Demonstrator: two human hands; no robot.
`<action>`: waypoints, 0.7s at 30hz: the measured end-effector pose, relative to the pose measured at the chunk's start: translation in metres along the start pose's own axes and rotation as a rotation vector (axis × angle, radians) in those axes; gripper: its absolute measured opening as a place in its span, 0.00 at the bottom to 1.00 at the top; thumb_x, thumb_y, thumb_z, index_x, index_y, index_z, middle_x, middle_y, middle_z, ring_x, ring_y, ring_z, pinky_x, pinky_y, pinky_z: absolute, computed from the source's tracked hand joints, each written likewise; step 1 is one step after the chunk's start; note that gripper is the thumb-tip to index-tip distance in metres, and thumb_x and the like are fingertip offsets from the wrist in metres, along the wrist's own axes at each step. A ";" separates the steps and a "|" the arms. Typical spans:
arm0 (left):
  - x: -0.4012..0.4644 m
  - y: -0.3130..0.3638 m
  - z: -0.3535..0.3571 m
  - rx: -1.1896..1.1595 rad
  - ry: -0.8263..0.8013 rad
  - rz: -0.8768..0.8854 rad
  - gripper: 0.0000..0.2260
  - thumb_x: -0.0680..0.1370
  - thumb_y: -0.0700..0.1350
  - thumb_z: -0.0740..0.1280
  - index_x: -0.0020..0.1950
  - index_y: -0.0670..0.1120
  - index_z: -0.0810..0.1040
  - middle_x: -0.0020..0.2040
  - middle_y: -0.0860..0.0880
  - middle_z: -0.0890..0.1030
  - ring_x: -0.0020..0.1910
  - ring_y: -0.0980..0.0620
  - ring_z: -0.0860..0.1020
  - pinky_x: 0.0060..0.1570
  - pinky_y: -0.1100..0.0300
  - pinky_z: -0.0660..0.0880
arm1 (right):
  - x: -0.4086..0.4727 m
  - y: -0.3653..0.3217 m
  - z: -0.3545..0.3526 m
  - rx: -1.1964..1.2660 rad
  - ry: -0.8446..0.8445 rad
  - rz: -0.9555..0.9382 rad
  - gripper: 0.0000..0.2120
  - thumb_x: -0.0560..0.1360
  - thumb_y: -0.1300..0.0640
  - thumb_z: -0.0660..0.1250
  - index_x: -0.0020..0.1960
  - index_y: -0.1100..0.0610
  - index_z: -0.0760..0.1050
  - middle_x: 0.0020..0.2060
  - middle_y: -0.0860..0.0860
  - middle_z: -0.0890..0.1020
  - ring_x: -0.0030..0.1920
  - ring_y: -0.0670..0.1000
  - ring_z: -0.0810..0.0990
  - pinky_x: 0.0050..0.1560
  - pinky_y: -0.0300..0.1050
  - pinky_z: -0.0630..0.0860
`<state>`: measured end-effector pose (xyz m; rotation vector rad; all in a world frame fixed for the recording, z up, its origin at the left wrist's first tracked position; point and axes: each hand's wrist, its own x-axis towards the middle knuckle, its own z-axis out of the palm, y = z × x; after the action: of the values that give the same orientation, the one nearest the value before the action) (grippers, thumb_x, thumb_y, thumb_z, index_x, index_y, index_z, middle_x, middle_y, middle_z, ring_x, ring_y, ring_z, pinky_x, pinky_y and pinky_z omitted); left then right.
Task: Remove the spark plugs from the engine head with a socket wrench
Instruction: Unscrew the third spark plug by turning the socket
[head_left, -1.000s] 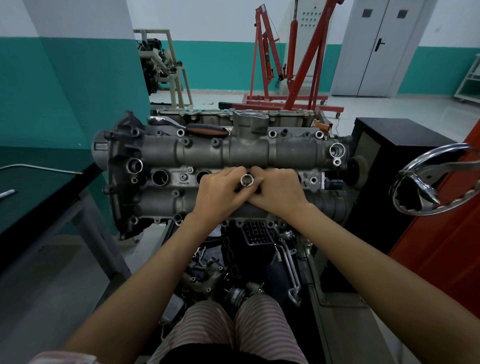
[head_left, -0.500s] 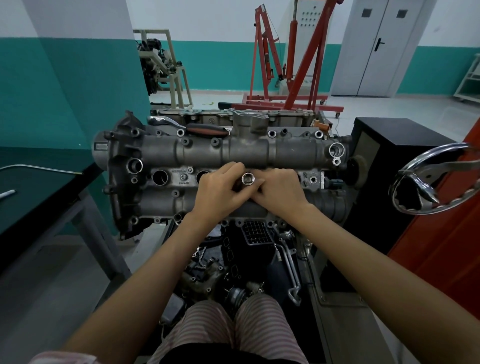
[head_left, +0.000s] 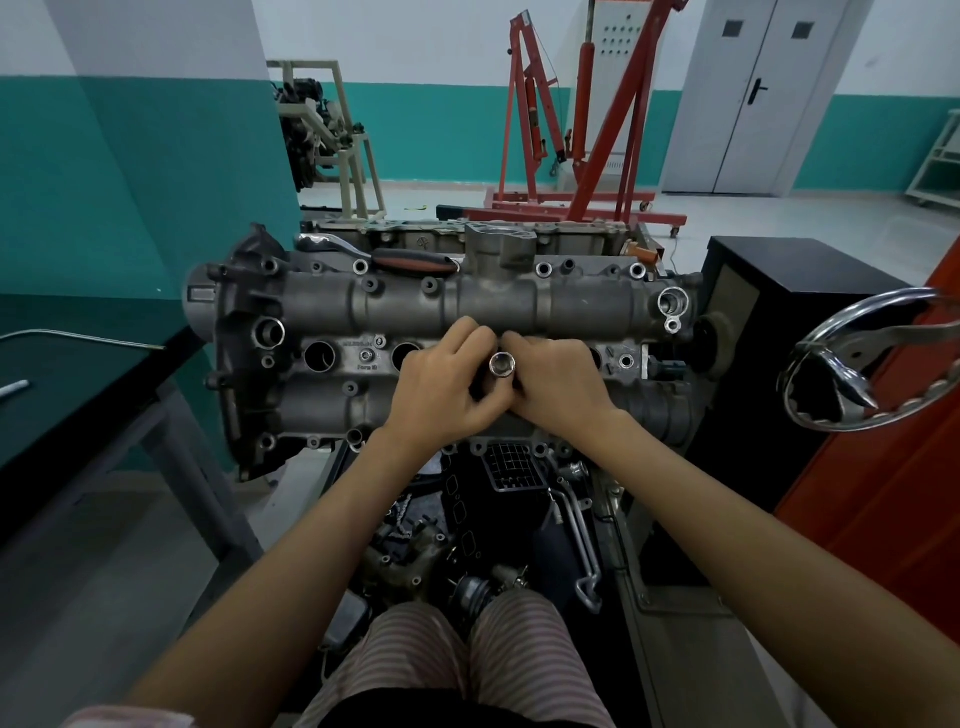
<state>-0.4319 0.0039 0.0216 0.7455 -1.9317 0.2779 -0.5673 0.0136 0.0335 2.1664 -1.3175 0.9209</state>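
The grey engine head (head_left: 322, 301) stands on its stand in front of me, with open spark plug wells along its middle row. A shiny socket (head_left: 502, 364) sticks up from a well near the centre, its open end toward me. My left hand (head_left: 441, 384) and my right hand (head_left: 558, 387) both grip the socket from either side, fingers curled round it. The well under the hands is hidden. A ratchet wrench with a black and red handle (head_left: 410, 260) lies on top of the head at the back left.
A dark green bench (head_left: 78, 384) with a thin metal rod stands at the left. A chrome handwheel (head_left: 862, 364) juts in at the right beside a black cabinet (head_left: 795, 291). Loose engine parts lie below the head. A red engine crane (head_left: 582, 130) stands behind.
Both hands stay on the socket and have turned it slightly; the fingers shifted a little round it.
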 end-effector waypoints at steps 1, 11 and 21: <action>0.000 0.000 0.000 0.000 0.001 -0.009 0.11 0.72 0.46 0.61 0.35 0.39 0.71 0.34 0.45 0.72 0.24 0.47 0.69 0.19 0.55 0.67 | 0.000 0.000 0.000 0.034 0.021 -0.006 0.11 0.66 0.55 0.68 0.36 0.63 0.72 0.26 0.56 0.77 0.23 0.58 0.76 0.22 0.40 0.63; 0.000 -0.001 0.000 -0.034 0.022 0.016 0.12 0.72 0.47 0.63 0.34 0.40 0.69 0.34 0.45 0.71 0.25 0.48 0.67 0.20 0.58 0.66 | 0.000 -0.001 0.001 -0.060 -0.009 0.009 0.13 0.58 0.60 0.78 0.32 0.62 0.75 0.23 0.56 0.76 0.20 0.58 0.74 0.21 0.38 0.64; 0.000 -0.002 0.000 -0.055 0.033 -0.004 0.15 0.74 0.47 0.64 0.31 0.39 0.70 0.29 0.46 0.70 0.24 0.49 0.68 0.21 0.57 0.65 | -0.001 0.001 0.002 -0.092 -0.016 0.024 0.11 0.60 0.57 0.76 0.29 0.60 0.75 0.20 0.56 0.75 0.19 0.57 0.74 0.22 0.37 0.63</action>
<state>-0.4305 0.0021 0.0210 0.7038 -1.8988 0.2327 -0.5680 0.0120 0.0317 2.0971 -1.3686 0.8369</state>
